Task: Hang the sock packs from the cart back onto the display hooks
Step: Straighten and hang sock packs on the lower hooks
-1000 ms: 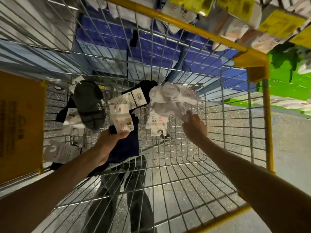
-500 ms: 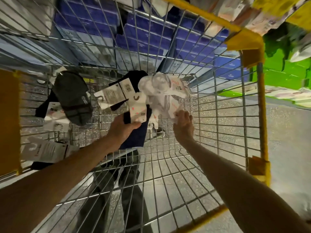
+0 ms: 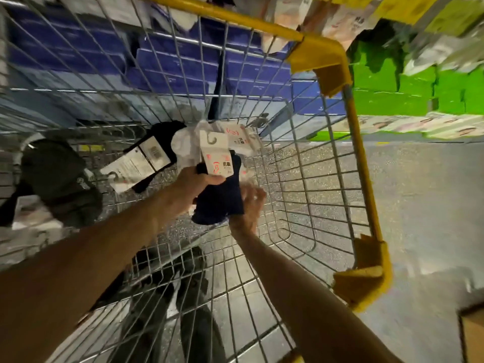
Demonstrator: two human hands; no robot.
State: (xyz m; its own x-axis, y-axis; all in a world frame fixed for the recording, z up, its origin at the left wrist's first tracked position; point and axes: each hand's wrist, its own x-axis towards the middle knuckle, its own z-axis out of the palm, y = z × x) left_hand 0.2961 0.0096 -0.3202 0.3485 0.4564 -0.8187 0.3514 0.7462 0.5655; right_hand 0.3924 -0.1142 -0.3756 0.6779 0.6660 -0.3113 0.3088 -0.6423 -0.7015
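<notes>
My left hand (image 3: 195,187) grips a navy sock pack (image 3: 222,203) by its white card label (image 3: 215,159), held up inside the wire cart (image 3: 301,184). Directly behind it is a white sock pack (image 3: 187,145), partly hidden. My right hand (image 3: 248,205) is blurred and sits at the navy pack's lower right edge; its hold is unclear. A black sock pack (image 3: 146,161) with a white label lies on the cart floor to the left. A dark grey pack (image 3: 57,176) lies further left. More sock packs (image 3: 340,19) hang on display hooks at the top.
The cart's yellow rim (image 3: 352,142) runs along the top and right. Blue boxes (image 3: 183,64) and green boxes (image 3: 392,82) fill shelves beyond the cart. My legs (image 3: 183,297) show through the wire floor. A cardboard box corner (image 3: 471,336) sits at the lower right.
My two hands have come together. The navy pack moved right and now overlaps the white pack, which the right hand held apart earlier. The view shifted towards the cart's right corner.
</notes>
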